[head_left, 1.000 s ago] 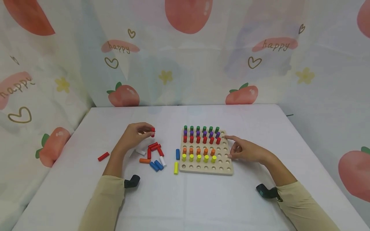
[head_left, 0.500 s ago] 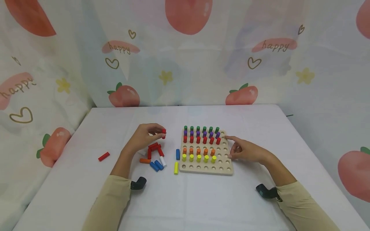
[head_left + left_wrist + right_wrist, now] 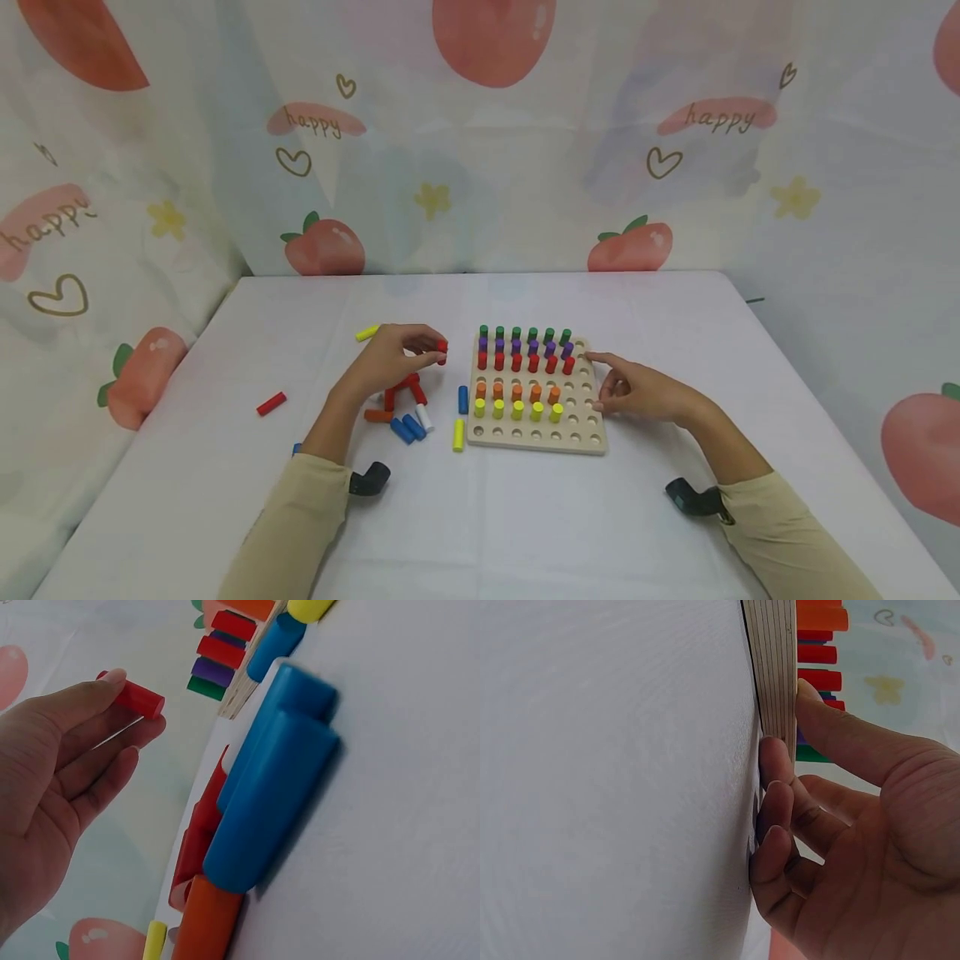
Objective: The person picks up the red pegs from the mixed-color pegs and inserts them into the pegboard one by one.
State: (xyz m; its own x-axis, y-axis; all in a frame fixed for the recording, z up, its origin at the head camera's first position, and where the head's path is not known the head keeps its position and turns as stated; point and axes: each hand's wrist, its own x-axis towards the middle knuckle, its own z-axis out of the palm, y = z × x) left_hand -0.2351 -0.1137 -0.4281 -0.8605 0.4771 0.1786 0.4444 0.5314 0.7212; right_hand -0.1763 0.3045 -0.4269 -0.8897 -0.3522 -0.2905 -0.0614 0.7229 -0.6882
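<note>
My left hand (image 3: 392, 357) pinches a red peg (image 3: 142, 700) between thumb and fingers, above the table to the left of the wooden pegboard (image 3: 536, 443). In the head view the peg stands nearly upright, a short way from the board's left edge. My right hand (image 3: 647, 392) holds the board's right edge; the right wrist view has the thumb over the top and curled fingers by the side. Rows of green (image 3: 532, 334), purple, red (image 3: 517, 362), orange and yellow pegs (image 3: 517, 410) stand in the board. Holes between the red and orange rows, along the front and at right are bare.
Loose red, orange (image 3: 378, 416), white (image 3: 424, 417) and blue pegs (image 3: 270, 802) lie clustered under the left hand. A blue peg (image 3: 462, 399) and a yellow peg (image 3: 458, 436) lie left of the board. Farther left is a red peg (image 3: 272, 403); another yellow peg (image 3: 367, 332) lies behind.
My left hand has moved right toward the board with the red peg, uncovering a yellow peg behind it. The right hand and the board have stayed in place.
</note>
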